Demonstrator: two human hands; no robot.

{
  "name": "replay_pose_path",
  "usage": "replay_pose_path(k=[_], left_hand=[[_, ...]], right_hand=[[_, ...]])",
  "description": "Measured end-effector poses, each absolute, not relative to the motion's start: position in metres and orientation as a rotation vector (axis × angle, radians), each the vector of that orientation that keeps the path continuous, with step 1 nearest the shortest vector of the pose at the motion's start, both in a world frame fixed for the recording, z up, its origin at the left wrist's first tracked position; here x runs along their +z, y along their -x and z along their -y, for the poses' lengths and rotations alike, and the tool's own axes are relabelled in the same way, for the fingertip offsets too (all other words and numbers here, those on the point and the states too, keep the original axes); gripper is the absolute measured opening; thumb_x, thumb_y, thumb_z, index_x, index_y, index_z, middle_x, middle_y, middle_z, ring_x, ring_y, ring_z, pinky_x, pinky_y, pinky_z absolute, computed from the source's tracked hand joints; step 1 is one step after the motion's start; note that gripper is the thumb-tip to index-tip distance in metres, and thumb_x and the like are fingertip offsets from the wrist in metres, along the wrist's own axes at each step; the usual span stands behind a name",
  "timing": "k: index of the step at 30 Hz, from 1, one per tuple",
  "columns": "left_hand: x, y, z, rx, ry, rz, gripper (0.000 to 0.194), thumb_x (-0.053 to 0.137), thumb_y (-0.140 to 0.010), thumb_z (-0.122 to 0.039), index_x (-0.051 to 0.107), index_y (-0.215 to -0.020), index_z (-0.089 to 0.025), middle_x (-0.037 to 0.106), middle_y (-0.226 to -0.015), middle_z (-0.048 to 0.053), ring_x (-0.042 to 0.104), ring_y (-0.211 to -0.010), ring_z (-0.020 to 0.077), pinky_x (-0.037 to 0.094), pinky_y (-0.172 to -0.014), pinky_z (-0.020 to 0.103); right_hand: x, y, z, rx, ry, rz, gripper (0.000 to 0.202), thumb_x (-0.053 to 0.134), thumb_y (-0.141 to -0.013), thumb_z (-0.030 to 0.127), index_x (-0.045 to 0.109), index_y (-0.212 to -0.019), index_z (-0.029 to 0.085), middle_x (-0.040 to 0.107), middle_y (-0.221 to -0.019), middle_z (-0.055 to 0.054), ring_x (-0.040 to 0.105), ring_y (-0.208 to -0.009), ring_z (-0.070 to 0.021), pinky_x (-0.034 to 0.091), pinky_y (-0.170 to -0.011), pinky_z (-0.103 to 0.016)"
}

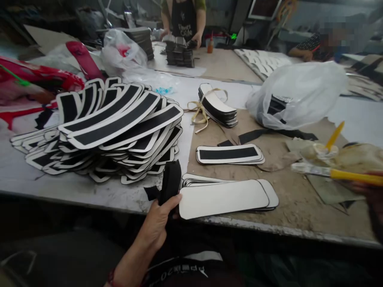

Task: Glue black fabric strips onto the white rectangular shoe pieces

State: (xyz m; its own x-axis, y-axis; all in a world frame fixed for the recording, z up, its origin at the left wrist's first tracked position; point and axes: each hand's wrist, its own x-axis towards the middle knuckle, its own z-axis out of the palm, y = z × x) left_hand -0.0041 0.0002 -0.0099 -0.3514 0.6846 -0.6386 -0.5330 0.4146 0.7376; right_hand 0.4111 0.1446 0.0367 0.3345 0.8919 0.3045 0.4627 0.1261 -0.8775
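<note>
My left hand (157, 223) is closed around a bundle of black strips (171, 179) at the table's front edge. Its thumb reaches the left end of a white rounded panel (224, 198), which lies on a small stack of similar panels. At the right edge my right hand (369, 195), dark and partly cut off, grips a flat brush (353, 175) by its yellow handle. The bristles point left, close by a glue-stained container (324, 152) with a yellow stick standing in it. Just behind the white panels lie a few panels faced with a black strip (229, 153).
A large heap of curved black-and-white panels (115, 119) covers the left. Farther back are a tied bundle (217, 105) and a white plastic bag (299, 95) with black contents. Across the table a co-worker (184, 18) handles dark stacks (179, 52); another person (323, 44) sits at right.
</note>
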Motion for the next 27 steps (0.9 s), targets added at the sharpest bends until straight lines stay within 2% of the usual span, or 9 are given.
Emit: replay_pose_path(k=[1, 3, 5, 9, 18, 23, 27], left_hand=[[-0.010, 0.004, 0.001, 1.273, -0.163, -1.442, 0.022, 0.074, -0.062, -0.030, 0.063, -0.072, -0.012, 0.056, -0.059, -0.001, 0.045, -0.049, 0.0090, 0.037, -0.046, 0.021], [-0.011, 0.006, 0.003, 1.271, -0.191, -1.395, 0.021, 0.074, -0.061, -0.029, 0.061, -0.065, -0.013, 0.052, -0.054, -0.003, 0.040, -0.046, 0.0077, 0.033, -0.044, 0.021], [-0.012, 0.007, 0.005, 1.252, -0.207, -1.368, 0.022, 0.074, -0.060, -0.029, 0.060, -0.063, -0.013, 0.051, -0.053, -0.003, 0.040, -0.046, 0.0075, 0.032, -0.043, 0.020], [-0.016, 0.012, 0.007, 1.252, -0.281, -1.335, 0.024, 0.075, -0.061, -0.030, 0.060, -0.066, -0.012, 0.052, -0.056, -0.002, 0.042, -0.049, 0.0082, 0.032, -0.044, 0.020], [-0.024, 0.017, 0.010, 1.264, -0.305, -1.275, 0.025, 0.075, -0.060, -0.030, 0.060, -0.070, -0.011, 0.051, -0.057, -0.002, 0.041, -0.048, 0.0079, 0.031, -0.042, 0.020], [-0.024, 0.014, 0.011, 1.292, -0.320, -1.308, 0.027, 0.076, -0.060, -0.030, 0.061, -0.072, -0.011, 0.052, -0.055, -0.003, 0.042, -0.048, 0.0080, 0.032, -0.042, 0.020], [-0.020, 0.010, 0.010, 1.319, -0.271, -1.346, 0.029, 0.079, -0.054, -0.029, 0.063, -0.068, -0.011, 0.054, -0.054, -0.003, 0.043, -0.047, 0.0083, 0.034, -0.041, 0.020]], right_hand=[[0.035, -0.381, -0.126, 0.739, 1.535, 1.181, 0.019, 0.060, -0.075, 0.048, 0.069, -0.075, 0.032, 0.064, -0.071, -0.006, 0.055, -0.053, -0.0162, 0.042, -0.063, -0.045], [0.035, -0.316, -0.090, 1.028, 1.526, 1.117, 0.015, 0.065, -0.073, 0.044, 0.070, -0.077, 0.031, 0.063, -0.074, -0.008, 0.058, -0.059, -0.0189, 0.047, -0.063, -0.041], [0.035, -0.257, -0.065, 1.282, 1.451, 1.210, 0.022, 0.060, -0.075, 0.047, 0.069, -0.079, 0.028, 0.062, -0.076, -0.008, 0.059, -0.061, -0.0201, 0.051, -0.062, -0.039], [0.028, -0.200, -0.046, 1.442, 1.329, 1.333, 0.026, 0.056, -0.081, 0.045, 0.065, -0.086, 0.021, 0.063, -0.082, -0.007, 0.061, -0.068, -0.0184, 0.053, -0.066, -0.034], [0.024, -0.202, -0.044, 1.185, 1.511, 1.551, 0.031, 0.054, -0.081, 0.048, 0.063, -0.087, 0.019, 0.064, -0.081, -0.007, 0.064, -0.069, -0.0191, 0.054, -0.068, -0.032], [0.037, -0.217, -0.041, 0.880, 1.618, 1.633, 0.029, 0.054, -0.081, 0.048, 0.062, -0.082, 0.020, 0.063, -0.079, -0.006, 0.063, -0.066, -0.0188, 0.054, -0.064, -0.032], [0.041, -0.235, -0.039, 0.640, 1.685, 1.706, 0.026, 0.052, -0.083, 0.045, 0.061, -0.085, 0.021, 0.063, -0.081, -0.006, 0.063, -0.067, -0.0191, 0.053, -0.062, -0.032]])
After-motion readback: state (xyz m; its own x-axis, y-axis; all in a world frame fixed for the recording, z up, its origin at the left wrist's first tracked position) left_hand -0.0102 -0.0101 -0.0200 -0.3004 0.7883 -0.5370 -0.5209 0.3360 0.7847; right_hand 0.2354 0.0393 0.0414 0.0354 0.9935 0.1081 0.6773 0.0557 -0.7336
